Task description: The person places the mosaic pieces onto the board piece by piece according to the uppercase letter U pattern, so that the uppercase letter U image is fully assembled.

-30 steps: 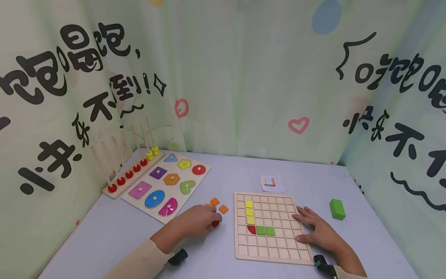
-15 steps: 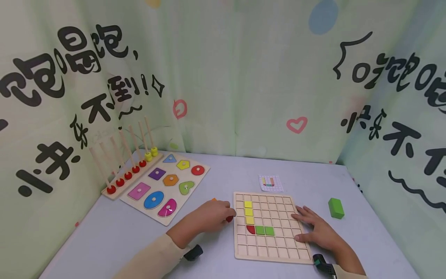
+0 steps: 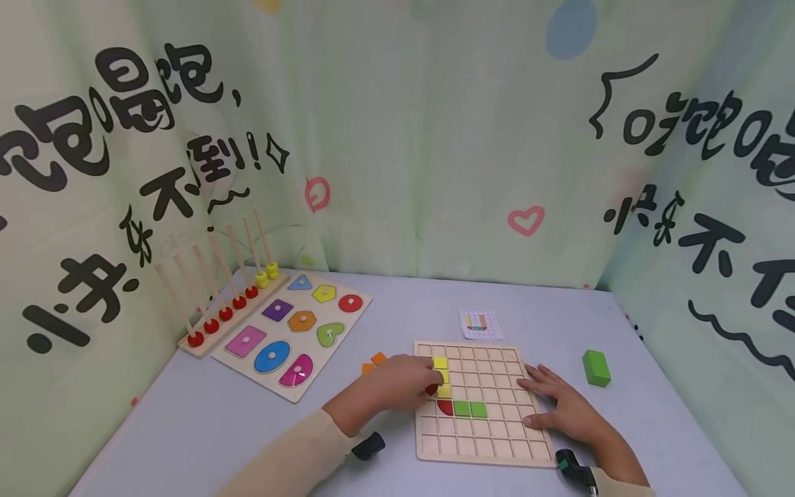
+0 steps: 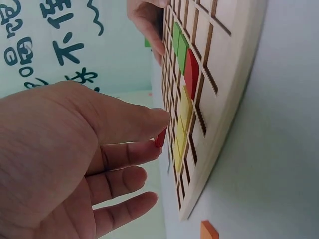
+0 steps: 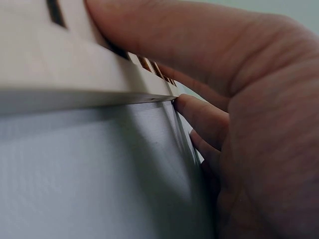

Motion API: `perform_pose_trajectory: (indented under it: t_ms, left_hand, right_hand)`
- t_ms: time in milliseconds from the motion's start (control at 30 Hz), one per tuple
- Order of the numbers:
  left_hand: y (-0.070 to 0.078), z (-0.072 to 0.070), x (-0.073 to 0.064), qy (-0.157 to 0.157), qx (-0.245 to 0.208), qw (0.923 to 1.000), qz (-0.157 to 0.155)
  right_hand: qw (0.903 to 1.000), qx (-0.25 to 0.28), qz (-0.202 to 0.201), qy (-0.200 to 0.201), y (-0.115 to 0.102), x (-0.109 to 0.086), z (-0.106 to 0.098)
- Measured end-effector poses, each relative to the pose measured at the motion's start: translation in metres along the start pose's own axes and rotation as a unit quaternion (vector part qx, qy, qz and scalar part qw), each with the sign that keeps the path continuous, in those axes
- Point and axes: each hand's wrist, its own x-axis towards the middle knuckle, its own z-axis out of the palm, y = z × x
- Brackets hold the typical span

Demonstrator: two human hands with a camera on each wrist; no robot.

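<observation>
My left hand [image 3: 404, 383] pinches a small red tile [image 4: 160, 138] between thumb and index finger, just above the left columns of a wooden grid board [image 3: 491, 445]. The other fingers are spread apart below it in the left wrist view. On the board, a column of yellow square tiles [image 4: 181, 132] leads to a red quarter-circle tile [image 3: 445, 408], followed by two green square tiles [image 3: 470, 409]. My right hand [image 3: 571, 413] rests at the board's right edge. Its thumb [image 5: 149, 30] lies on top, with the fingers extended along the side. The held tile's full shape is hidden.
Orange tiles [image 3: 378, 358] lie left of the board, partly behind my left hand. A patterned card [image 3: 480, 325] lies beyond the board, and a green block [image 3: 596, 368] to the right. At the left are a shape puzzle [image 3: 329, 314] and a bead-peg stand [image 3: 200, 345].
My left hand has carried the red tile rightward from beside the orange tiles to over the board's left part. My right hand has stayed on the board's edge.
</observation>
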Motion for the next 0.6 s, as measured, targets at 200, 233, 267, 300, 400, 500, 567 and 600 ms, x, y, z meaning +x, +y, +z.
perform_pose_trajectory:
  t_ms: [200,233,267,300,400,500,567,600]
  left_hand:
    - [0.011,-0.002,0.011,0.0,0.008,0.9999,0.011]
    - [0.013,-0.002,0.013,-0.001,0.011,0.9999,0.012]
    - [0.014,-0.001,0.015,-0.002,0.013,0.9998,0.014]
    - [0.016,-0.001,0.017,-0.002,0.017,0.9997,0.017]
    - [0.021,-0.001,0.024,-0.001,0.023,0.9994,0.027]
    - [0.027,-0.002,0.03,-0.001,0.025,0.999,0.037]
    - [0.031,-0.001,0.034,-0.003,0.028,0.9986,0.044]
    - [0.032,-0.001,0.036,-0.004,0.031,0.9984,0.048]
  right_hand:
    - [1.0,-0.002,-0.003,0.0,0.0,0.001,-0.001]
    - [1.0,0.001,-0.003,-0.001,0.0,0.001,-0.001]
    - [1.0,0.003,-0.002,-0.002,0.001,0.0,-0.001]
    - [1.0,0.004,-0.003,-0.003,0.001,0.0,-0.001]
    - [1.0,0.007,-0.001,-0.005,0.001,0.0,-0.001]
    - [0.9999,0.009,0.002,-0.006,0.002,0.0,0.0]
    - [0.9999,0.01,0.008,-0.006,0.002,0.0,0.0]
    - [0.9999,0.011,0.011,-0.006,0.002,0.001,0.001]
